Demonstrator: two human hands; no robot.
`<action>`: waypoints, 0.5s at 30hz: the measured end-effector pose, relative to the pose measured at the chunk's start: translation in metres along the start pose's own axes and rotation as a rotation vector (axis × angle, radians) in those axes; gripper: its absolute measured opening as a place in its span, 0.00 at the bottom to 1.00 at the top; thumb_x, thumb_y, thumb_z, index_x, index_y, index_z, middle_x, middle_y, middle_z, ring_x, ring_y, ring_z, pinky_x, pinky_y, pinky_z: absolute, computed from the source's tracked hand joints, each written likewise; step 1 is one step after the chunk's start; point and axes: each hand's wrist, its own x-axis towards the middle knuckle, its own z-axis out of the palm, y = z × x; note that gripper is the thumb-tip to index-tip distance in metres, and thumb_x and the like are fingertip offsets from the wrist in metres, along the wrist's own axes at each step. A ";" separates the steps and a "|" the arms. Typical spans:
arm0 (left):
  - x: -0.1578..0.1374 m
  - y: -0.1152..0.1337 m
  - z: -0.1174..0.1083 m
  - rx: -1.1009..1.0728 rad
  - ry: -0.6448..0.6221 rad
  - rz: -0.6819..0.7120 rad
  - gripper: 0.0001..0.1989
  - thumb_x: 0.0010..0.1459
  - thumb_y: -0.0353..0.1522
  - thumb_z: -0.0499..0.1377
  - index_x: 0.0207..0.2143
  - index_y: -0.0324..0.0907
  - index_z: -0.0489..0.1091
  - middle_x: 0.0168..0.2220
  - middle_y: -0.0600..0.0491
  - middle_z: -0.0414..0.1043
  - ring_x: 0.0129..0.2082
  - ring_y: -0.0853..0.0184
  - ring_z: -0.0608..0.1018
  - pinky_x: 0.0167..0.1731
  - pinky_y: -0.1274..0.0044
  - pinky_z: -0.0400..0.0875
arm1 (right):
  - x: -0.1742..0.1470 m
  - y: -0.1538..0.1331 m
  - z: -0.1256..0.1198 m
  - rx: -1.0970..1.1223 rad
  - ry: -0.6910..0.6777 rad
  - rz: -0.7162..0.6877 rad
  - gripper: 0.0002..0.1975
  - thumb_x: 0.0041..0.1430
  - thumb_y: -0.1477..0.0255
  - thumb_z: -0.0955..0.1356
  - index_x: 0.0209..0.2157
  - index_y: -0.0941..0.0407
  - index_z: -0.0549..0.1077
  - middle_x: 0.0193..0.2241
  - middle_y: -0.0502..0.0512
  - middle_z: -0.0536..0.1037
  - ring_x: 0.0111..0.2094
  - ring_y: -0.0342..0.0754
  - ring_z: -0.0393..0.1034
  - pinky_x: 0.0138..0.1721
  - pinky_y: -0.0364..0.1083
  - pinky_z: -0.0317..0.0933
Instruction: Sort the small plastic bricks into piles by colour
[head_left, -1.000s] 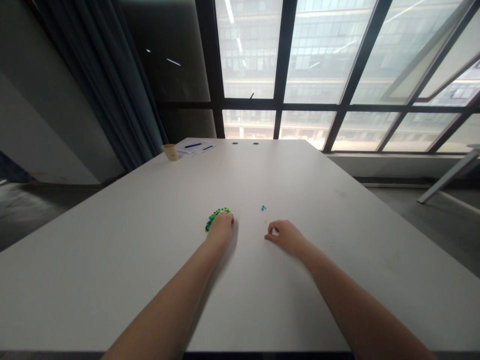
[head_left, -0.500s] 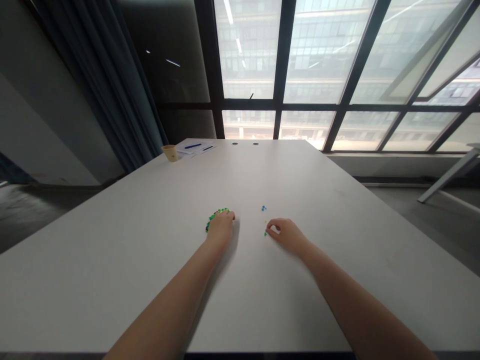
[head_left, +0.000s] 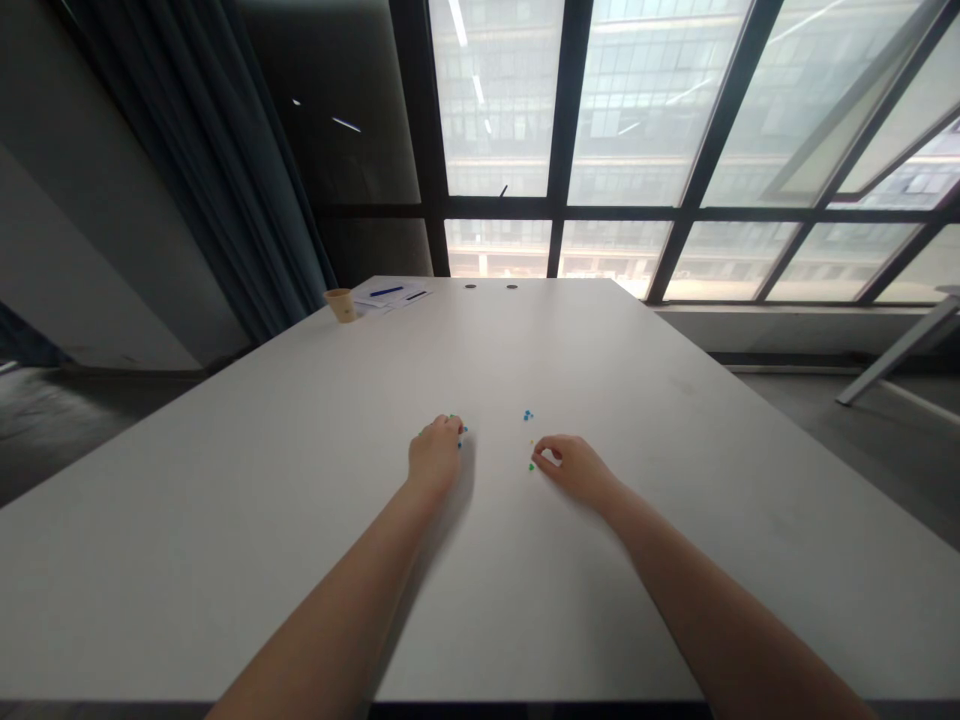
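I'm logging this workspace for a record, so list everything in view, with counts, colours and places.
Table: 1, white, foreground
Blue pieces: a few, blue, beyond the right hand
Yellow piece: 1, yellow, nearer than the blue pieces
Green piece: at least 1, green, by the right fingertips
Other pieces: mostly hidden, green and blue show, at the left hand
Cup: 1, tan, table's far left
Papers: several, white, beside cup
Pen: 1, blue, on papers
Discs: 2, dark, table's far end
Window: 1, dark-framed, behind table
Curtain: 1, blue-grey, left
Wall: 1, grey, left
Furniture leg: 1, grey, right
Floor: 1, grey, around table
Hands: 2, bare, mid-table
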 end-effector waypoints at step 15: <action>-0.004 0.030 0.006 -1.566 -0.400 -0.192 0.06 0.49 0.28 0.57 0.30 0.40 0.62 0.26 0.57 0.64 0.27 0.77 0.72 0.26 0.85 0.64 | 0.001 -0.004 -0.002 -0.005 0.025 -0.048 0.11 0.52 0.69 0.62 0.30 0.55 0.74 0.22 0.50 0.71 0.24 0.42 0.61 0.29 0.41 0.54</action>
